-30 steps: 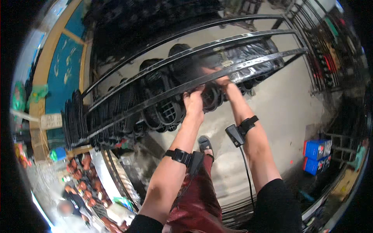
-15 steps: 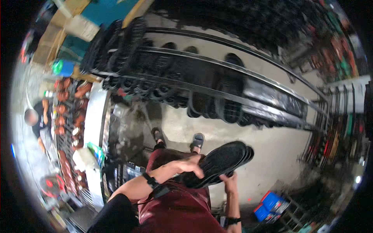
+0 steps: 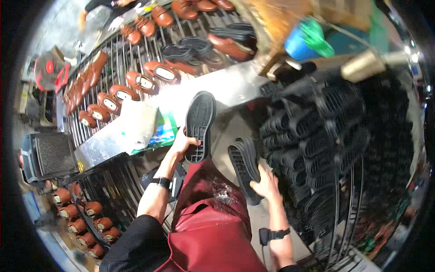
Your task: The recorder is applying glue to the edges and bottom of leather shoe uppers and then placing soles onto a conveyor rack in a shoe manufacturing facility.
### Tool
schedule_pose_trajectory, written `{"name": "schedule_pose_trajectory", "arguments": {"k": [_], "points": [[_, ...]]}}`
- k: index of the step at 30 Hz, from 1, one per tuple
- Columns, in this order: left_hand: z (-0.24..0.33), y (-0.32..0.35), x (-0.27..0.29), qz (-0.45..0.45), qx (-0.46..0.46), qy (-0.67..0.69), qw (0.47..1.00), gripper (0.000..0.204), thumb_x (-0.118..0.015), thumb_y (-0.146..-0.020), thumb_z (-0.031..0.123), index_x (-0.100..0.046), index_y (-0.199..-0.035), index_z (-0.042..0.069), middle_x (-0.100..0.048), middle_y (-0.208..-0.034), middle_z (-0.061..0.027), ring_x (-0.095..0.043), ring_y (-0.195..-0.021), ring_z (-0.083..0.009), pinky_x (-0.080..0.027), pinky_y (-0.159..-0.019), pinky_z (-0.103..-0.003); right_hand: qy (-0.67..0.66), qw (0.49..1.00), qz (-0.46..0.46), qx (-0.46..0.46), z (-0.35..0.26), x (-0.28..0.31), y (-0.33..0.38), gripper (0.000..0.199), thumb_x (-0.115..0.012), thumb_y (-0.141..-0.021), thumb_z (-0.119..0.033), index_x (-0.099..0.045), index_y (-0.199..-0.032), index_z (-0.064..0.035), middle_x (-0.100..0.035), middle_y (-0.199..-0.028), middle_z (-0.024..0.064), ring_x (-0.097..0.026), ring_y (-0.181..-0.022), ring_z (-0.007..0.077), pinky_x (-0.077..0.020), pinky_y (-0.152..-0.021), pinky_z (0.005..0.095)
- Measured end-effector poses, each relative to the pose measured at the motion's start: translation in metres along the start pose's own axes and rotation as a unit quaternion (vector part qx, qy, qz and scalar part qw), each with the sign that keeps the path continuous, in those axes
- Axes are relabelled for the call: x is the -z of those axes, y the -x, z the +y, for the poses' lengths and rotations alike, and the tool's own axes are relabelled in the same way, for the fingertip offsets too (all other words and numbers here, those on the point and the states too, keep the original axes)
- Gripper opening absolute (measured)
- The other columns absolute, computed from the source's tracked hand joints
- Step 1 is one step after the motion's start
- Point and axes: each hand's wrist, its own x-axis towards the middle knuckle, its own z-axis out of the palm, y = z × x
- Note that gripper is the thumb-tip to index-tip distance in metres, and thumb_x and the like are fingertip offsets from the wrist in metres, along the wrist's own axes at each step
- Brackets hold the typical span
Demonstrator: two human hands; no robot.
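Note:
My left hand (image 3: 182,144) holds one black shoe sole (image 3: 199,124) upright by its lower end, tread side facing me, in front of a metal ledge (image 3: 226,88). My right hand (image 3: 266,183) grips a small stack of black soles (image 3: 243,167) from below, just right of my red apron (image 3: 213,222). The two hands are about a hand's width apart. A black band sits on each wrist.
A wire rack (image 3: 118,59) with several brown shoes (image 3: 136,81) fills the upper left. More brown shoes (image 3: 86,217) lie at the lower left. Racks packed with black soles (image 3: 326,136) stand at the right. A white bag (image 3: 138,124) rests on the ledge.
My view has swung from the sole rack toward the shoe rack. The soles I held together half a second ago are now split: one in the left hand, a stack in the right.

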Motion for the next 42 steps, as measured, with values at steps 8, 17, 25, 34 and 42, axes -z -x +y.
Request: {"name": "schedule_pose_trajectory", "arguments": {"k": [8, 17, 25, 34, 42], "points": [[0.002, -0.1, 0.092, 0.222, -0.104, -0.448, 0.859, 0.094, -0.086, -0.064, 0.019, -0.049, -0.148, -0.001, -0.052, -0.146, -0.0232, -0.05, -0.132, -0.0428, -0.045, -0.112, -0.047, 0.35, 0.881, -0.262, 0.182, -0.247, 0.109, -0.319, 0.058, -0.091, -0.074, -0.042, -0.074, -0.122, -0.0138, -0.072, -0.123, 0.0141, -0.063, -0.125, 0.0312, -0.037, -0.11, 0.0519], [0.047, -0.044, 0.087, 0.264, -0.17, -0.401, 0.861, 0.04, -0.086, -0.08, 0.016, -0.059, -0.103, -0.003, -0.058, -0.101, -0.0216, -0.061, -0.095, -0.0424, -0.05, -0.082, -0.051, 0.169, 0.93, 0.29, 0.152, -0.255, 0.043, -0.321, 0.097, -0.093, -0.068, -0.035, -0.05, -0.146, 0.003, -0.051, -0.147, 0.0274, -0.044, -0.142, 0.0398, -0.0303, -0.12, 0.0584], [0.155, -0.074, 0.095, 0.392, -0.269, -0.038, 0.879, 0.024, -0.074, -0.096, 0.011, -0.063, -0.114, -0.002, -0.066, -0.093, -0.0108, -0.064, -0.083, -0.02, -0.052, -0.076, -0.037, -0.324, 0.897, 0.096, -0.284, -0.27, 0.01, -0.282, 0.075, -0.089, -0.074, -0.028, -0.056, -0.13, 0.0071, -0.07, -0.111, 0.0192, -0.073, -0.089, 0.0267, -0.0653, -0.054, 0.0378], [0.17, -0.216, 0.303, 0.582, -0.042, 0.182, 0.791, 0.028, -0.08, -0.087, 0.011, -0.075, -0.106, -0.01, -0.075, -0.106, -0.0177, -0.066, -0.096, -0.0234, -0.05, -0.093, -0.039, -0.174, 0.958, 0.039, 0.223, -0.337, 0.061, -0.248, 0.091, -0.094, -0.067, -0.03, -0.053, -0.141, 0.0037, -0.062, -0.127, 0.0242, -0.063, -0.118, 0.0429, -0.0517, -0.101, 0.0481], [0.142, -0.212, 0.258, 0.48, -0.044, 0.225, 0.847, 0.07, -0.078, -0.094, 0.03, -0.054, -0.143, -0.013, -0.068, -0.128, -0.0181, -0.064, -0.108, -0.0239, -0.047, -0.101, -0.038, -0.016, 0.974, -0.005, 0.224, -0.5, -0.013, -0.424, 0.1, -0.09, -0.073, -0.029, -0.038, -0.149, 0.0071, -0.048, -0.141, 0.0296, -0.051, -0.132, 0.0483, -0.0479, -0.11, 0.0517]]}}
